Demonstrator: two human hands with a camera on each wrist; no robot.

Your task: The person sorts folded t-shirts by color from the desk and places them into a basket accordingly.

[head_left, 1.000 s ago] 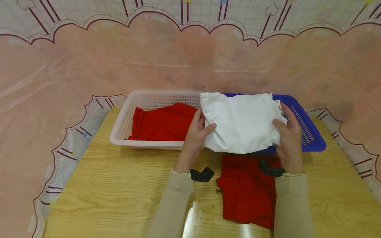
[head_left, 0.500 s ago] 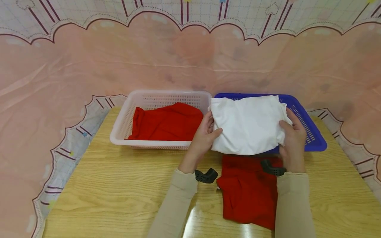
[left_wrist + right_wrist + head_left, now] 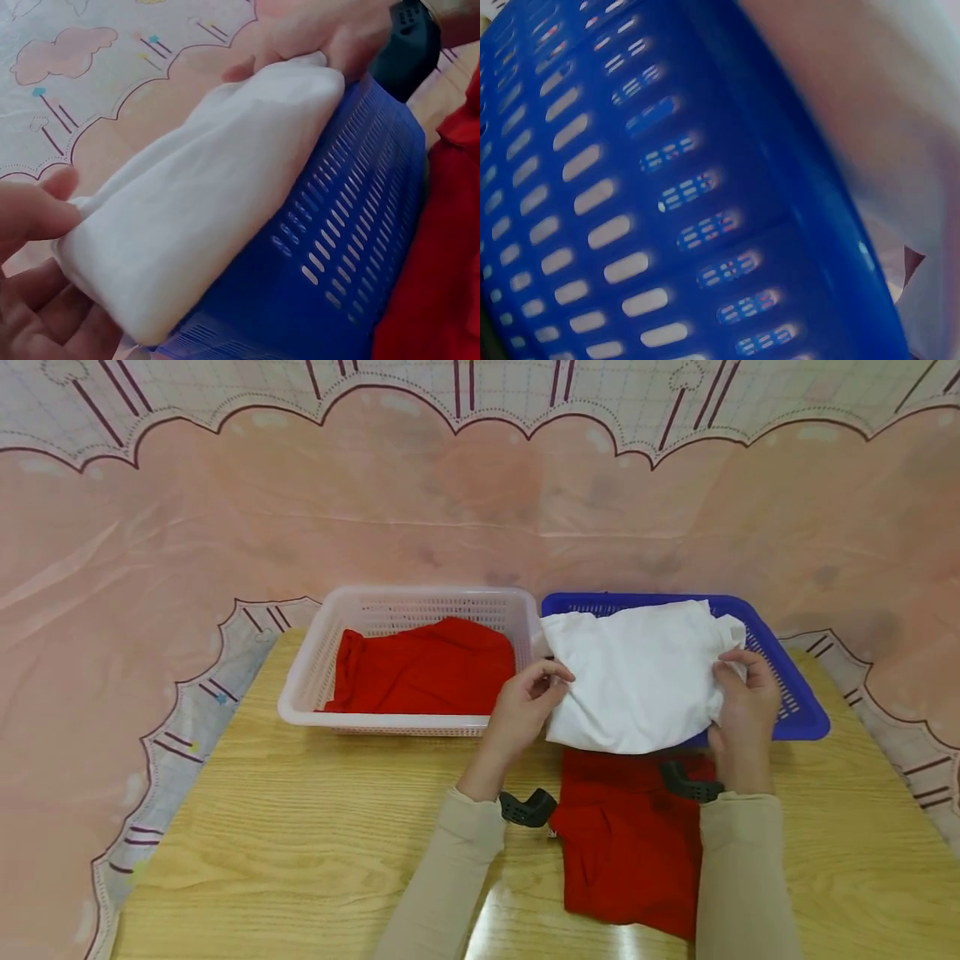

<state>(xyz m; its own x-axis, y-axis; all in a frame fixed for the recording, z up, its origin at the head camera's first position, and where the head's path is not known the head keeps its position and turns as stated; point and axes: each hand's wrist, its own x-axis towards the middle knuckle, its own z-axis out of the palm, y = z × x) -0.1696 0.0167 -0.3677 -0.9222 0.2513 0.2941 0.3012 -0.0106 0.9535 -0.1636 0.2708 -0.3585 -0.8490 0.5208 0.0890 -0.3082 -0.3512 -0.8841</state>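
Note:
A folded white garment (image 3: 637, 681) lies over the blue basket (image 3: 806, 722), bunched at its right end. My left hand (image 3: 525, 706) pinches the garment's left edge between thumb and fingers. In the left wrist view, the thumb (image 3: 34, 214) is above that edge, with the other fingers spread below. At the opposite end, my right hand (image 3: 746, 710) grips the bunched cloth, thumb on top and part of the fingers hidden. The right wrist view is mostly filled by the blue basket's slotted wall (image 3: 630, 202), with the hand blurred beyond its rim.
Left of the blue basket stands a pink-white basket (image 3: 405, 721) holding a folded red garment (image 3: 427, 668). Another red garment (image 3: 630, 852) lies on the wooden table (image 3: 315, 835), in front of the blue basket. A patterned curtain (image 3: 337, 518) hangs behind.
Both hands have shifted the white garment right, from overlapping both baskets to over the blue one. The left hand's fingers, earlier partly behind the garment, now pinch its left edge from the front.

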